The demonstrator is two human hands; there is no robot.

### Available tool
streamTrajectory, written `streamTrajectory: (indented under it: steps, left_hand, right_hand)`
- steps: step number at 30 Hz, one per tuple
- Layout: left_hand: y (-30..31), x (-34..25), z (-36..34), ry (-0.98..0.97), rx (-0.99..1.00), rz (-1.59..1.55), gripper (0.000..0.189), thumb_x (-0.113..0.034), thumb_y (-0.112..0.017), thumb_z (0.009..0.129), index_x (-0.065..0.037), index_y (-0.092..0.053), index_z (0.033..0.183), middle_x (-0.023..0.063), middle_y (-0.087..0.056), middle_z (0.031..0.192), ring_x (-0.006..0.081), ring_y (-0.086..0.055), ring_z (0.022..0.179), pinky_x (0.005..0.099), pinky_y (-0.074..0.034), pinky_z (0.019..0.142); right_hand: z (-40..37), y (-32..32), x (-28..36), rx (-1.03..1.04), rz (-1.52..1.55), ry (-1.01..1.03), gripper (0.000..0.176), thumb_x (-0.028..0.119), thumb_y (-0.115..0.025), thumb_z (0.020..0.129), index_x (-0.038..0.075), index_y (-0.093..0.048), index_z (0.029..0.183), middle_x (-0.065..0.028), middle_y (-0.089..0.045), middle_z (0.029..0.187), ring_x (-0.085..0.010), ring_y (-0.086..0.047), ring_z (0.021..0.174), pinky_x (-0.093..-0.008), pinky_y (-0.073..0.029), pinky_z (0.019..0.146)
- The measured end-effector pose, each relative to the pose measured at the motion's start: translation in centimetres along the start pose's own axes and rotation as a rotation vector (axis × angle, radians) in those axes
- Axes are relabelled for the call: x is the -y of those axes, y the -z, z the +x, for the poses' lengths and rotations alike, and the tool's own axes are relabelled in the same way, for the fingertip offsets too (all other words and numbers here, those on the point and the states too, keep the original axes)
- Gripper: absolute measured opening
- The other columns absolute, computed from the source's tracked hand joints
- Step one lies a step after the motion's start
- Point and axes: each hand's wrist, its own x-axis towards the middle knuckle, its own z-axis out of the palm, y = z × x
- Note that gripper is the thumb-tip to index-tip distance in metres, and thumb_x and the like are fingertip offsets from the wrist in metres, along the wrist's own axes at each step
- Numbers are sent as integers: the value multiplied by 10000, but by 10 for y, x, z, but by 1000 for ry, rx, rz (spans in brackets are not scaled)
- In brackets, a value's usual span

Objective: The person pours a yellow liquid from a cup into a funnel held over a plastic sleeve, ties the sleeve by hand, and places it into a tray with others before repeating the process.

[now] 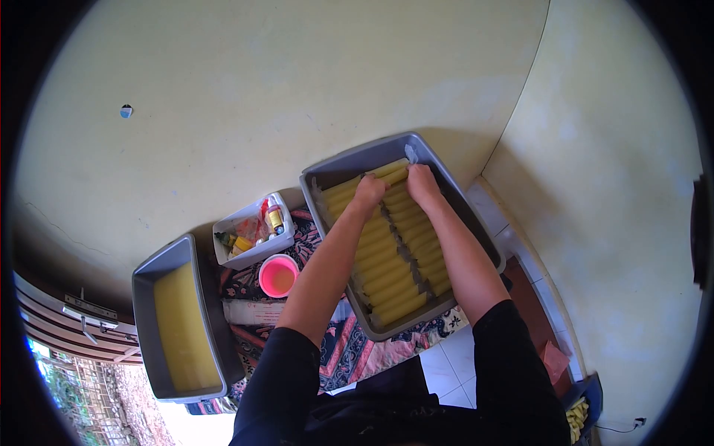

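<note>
Yellow rolls (pixel 383 271) lie side by side in two columns inside a large grey tub (pixel 367 322). Crinkled, greyish clear wrapping shows at their ends and along the seam between the columns. At the tub's far end, my left hand (pixel 367 193) is closed on one end of a yellow roll (pixel 392 173). My right hand (pixel 423 183) is closed near that roll's other end, close to the tub's far wall. Both hands' fingertips are partly hidden, and what the roll is made of cannot be made out.
Left of the tub stand a white bin (pixel 253 257) with bottles and small items, and a pink cup (pixel 269 280). Farther left is a second grey tub (pixel 141 327) holding a flat yellow layer. A patterned cloth (pixel 357 353) covers the table. Walls rise behind and right.
</note>
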Motion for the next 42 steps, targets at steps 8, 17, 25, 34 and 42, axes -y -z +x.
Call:
streamTrajectory:
  steps: [8,17,25,34,42]
  left_hand:
    - [1,16,21,-21,-197,107,306,-83,-589,777,63,-610,1045,117,-628,936,219,-560,843,332,-435,764]
    - [1,19,21,-50,-79,-48,395,-89,-558,833,65,-515,1194,134,-581,1080,203,-514,960,331,-415,819]
    - [17,8,7,-22,-32,263,316,-125,-612,798,55,-617,1058,110,-630,864,187,-546,733,308,-446,691]
    - [59,-42,-105,-403,29,274,360,-153,-622,849,74,-598,1126,110,-684,950,152,-632,872,258,-475,806]
    - [111,-31,-208,-423,-23,56,255,-121,-589,892,64,-624,1064,98,-682,925,134,-643,850,252,-485,749]
  right_hand:
    - [0,-10,-6,-61,-55,79,128,-15,-600,722,-45,-629,843,-280,-611,862,-439,-602,858,-484,-489,785]
    - [-4,-19,4,-127,-49,-82,314,131,-744,723,-31,-588,942,-272,-581,948,-429,-609,867,-478,-507,770]
    - [-9,-8,7,-60,-44,-24,226,123,-689,758,-39,-639,907,-272,-582,986,-420,-626,875,-461,-521,780]
    - [-15,22,27,186,-124,-129,289,210,-716,768,-12,-653,941,-233,-655,901,-366,-622,939,-422,-493,828]
    - [-65,59,110,147,54,99,279,249,-701,798,3,-655,921,-192,-664,827,-351,-638,856,-420,-499,752]
